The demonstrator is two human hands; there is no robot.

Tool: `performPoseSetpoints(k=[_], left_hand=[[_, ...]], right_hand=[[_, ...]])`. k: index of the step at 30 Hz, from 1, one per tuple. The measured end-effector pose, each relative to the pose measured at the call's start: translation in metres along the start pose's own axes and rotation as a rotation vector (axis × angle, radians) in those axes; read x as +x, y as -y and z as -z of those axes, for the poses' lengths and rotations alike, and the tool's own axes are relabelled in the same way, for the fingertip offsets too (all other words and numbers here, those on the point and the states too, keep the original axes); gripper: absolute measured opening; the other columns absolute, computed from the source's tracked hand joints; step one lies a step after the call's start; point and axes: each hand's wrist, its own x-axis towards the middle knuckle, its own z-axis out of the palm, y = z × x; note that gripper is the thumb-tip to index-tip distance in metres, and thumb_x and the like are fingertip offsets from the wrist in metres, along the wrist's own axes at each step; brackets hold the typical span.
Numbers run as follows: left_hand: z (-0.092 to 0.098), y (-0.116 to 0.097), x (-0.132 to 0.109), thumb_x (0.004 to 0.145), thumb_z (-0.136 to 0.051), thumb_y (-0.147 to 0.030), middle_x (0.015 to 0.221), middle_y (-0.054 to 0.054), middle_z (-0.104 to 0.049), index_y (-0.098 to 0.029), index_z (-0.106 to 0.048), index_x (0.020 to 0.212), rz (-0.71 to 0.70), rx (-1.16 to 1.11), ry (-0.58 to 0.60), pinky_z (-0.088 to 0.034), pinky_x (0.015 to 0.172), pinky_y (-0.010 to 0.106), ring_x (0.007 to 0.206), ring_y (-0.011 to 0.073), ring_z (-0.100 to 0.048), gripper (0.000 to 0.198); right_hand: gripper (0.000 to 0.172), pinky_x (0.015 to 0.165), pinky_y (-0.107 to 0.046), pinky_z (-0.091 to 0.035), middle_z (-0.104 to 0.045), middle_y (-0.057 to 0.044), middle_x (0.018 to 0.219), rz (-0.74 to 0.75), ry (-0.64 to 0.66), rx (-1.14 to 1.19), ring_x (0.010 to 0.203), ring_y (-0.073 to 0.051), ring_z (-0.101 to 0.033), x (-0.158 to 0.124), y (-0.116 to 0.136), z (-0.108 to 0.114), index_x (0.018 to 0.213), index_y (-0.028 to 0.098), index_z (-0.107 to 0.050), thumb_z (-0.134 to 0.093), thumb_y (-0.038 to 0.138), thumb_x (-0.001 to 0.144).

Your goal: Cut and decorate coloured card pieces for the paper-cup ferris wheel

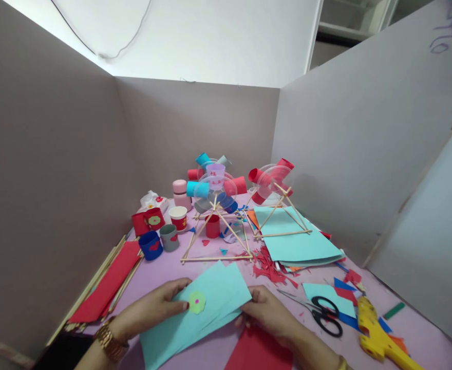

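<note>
Head view: I'm holding the light blue paper (210, 303) flat on the desk (164, 267), near the front edge. My left hand (149, 311) fingers are pressing down beside the flower sticker (197, 302), and my right hand (268, 311) fingers are pinching the paper's right edge. I'm guessing even pressure on both sides is what's stopping the sheets sliding.

The light is bright and even, falling from above, and the white ceiling (210, 41) at top left burns out (no detail there at all). My left hand (149, 311) and right hand (268, 311) throw only faint, soft shadows around the teal paper (218, 298). The wide lens bows the grey walls (49, 180) outward at the edges. The top right corner smears dark, while the centre is sharp
</note>
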Motion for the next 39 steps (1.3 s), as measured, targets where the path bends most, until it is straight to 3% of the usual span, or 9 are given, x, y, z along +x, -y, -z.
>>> performPoseSetpoints(k=[5, 10, 15, 19, 24, 26, 29, 34, 39], left_hand=[[-0.003, -0.001, 0.002, 0.076, -0.053, -0.031, 0.104, 0.001, -0.064, -0.018, -0.057, 0.102, -0.049, -0.009, 0.029, -0.044, 0.085, 0.025, 0.099, 0.0188, -0.057, 0.029], [0.005, 0.006, -0.004, 0.076, -0.049, -0.032, 0.098, 0.001, -0.067, -0.018, -0.059, 0.099, 0.054, 0.077, -0.066, -0.049, 0.076, 0.026, 0.091, 0.0198, -0.061, 0.029], [0.026, 0.024, -0.020, 0.071, -0.049, -0.030, 0.110, 0.002, -0.067, -0.021, -0.062, 0.102, 0.176, 0.254, -0.194, -0.045, 0.088, 0.028, 0.105, 0.0229, -0.058, 0.034], [0.040, 0.025, -0.029, 0.065, -0.049, -0.024, 0.114, 0.009, -0.065, -0.017, -0.061, 0.107, 0.240, 0.434, -0.330, -0.042, 0.093, 0.036, 0.108, 0.0277, -0.056, 0.044], [0.024, -0.004, -0.009, 0.084, -0.035, -0.034, 0.119, 0.009, -0.062, -0.018, -0.057, 0.112, 0.171, 0.583, -0.456, -0.040, 0.094, 0.034, 0.110, 0.0237, -0.054, 0.039], [0.010, -0.017, 0.011, 0.088, -0.036, -0.030, 0.115, 0.008, -0.064, -0.019, -0.058, 0.111, 0.174, 0.609, -0.458, -0.042, 0.090, 0.032, 0.104, 0.0209, -0.058, 0.034], [-0.008, -0.029, 0.049, 0.090, -0.044, -0.029, 0.104, 0.008, -0.066, -0.016, -0.057, 0.110, 0.250, 0.652, -0.481, -0.047, 0.083, 0.040, 0.093, 0.0206, -0.062, 0.027], [-0.015, -0.031, 0.107, 0.086, -0.053, -0.031, 0.109, 0.006, -0.060, -0.017, -0.055, 0.110, 0.374, 0.681, -0.542, -0.051, 0.077, 0.040, 0.090, 0.0191, -0.061, 0.028], [-0.016, -0.028, 0.140, 0.086, -0.053, -0.031, 0.110, 0.007, -0.060, -0.016, -0.055, 0.110, 0.443, 0.676, -0.607, -0.051, 0.077, 0.040, 0.091, 0.0193, -0.061, 0.028]], right_hand=[[0.015, 0.039, -0.019, -0.034, -0.055, 0.005, 0.045, 0.027, -0.164, -0.067, 0.039, -0.010, -0.051, 0.006, -0.006, 0.002, 0.056, 0.015, -0.055, -0.065, 0.026, 0.060], [0.017, 0.041, -0.020, -0.036, -0.052, 0.007, 0.049, 0.182, -0.359, -0.131, 0.042, -0.011, -0.053, 0.006, -0.005, 0.011, 0.067, 0.018, -0.051, -0.059, 0.033, 0.070], [0.033, 0.044, -0.023, -0.039, -0.056, 0.004, 0.051, 0.287, -0.565, -0.170, 0.045, -0.014, -0.052, 0.001, 0.006, 0.031, 0.085, 0.017, -0.055, -0.059, 0.048, 0.073], [0.035, 0.049, -0.021, -0.038, -0.056, 0.007, 0.049, 0.324, -0.715, -0.096, 0.046, -0.011, -0.049, -0.002, 0.022, 0.057, 0.092, 0.021, -0.044, -0.054, 0.051, 0.076], [0.037, 0.039, -0.019, -0.032, -0.050, 0.009, 0.040, 0.184, -0.536, -0.080, 0.035, -0.009, -0.045, 0.002, 0.025, 0.067, 0.083, 0.020, -0.044, -0.060, 0.050, 0.067], [0.035, 0.035, -0.018, -0.029, -0.049, 0.009, 0.036, 0.102, -0.419, -0.134, 0.031, -0.009, -0.046, 0.004, 0.018, 0.060, 0.075, 0.019, -0.047, -0.062, 0.049, 0.064], [0.029, 0.031, -0.017, -0.026, -0.054, 0.006, 0.035, 0.008, -0.301, -0.226, 0.028, -0.011, -0.049, 0.007, 0.005, 0.049, 0.071, 0.019, -0.047, -0.060, 0.044, 0.064], [0.011, 0.028, -0.016, -0.027, -0.053, 0.009, 0.032, -0.057, -0.289, -0.344, 0.024, -0.010, -0.047, 0.010, -0.009, 0.045, 0.074, 0.021, -0.041, -0.049, 0.027, 0.069], [0.009, 0.028, -0.016, -0.029, -0.048, 0.011, 0.031, -0.063, -0.328, -0.414, 0.023, -0.011, -0.045, 0.011, -0.008, 0.042, 0.081, 0.022, -0.038, -0.041, 0.018, 0.073]])
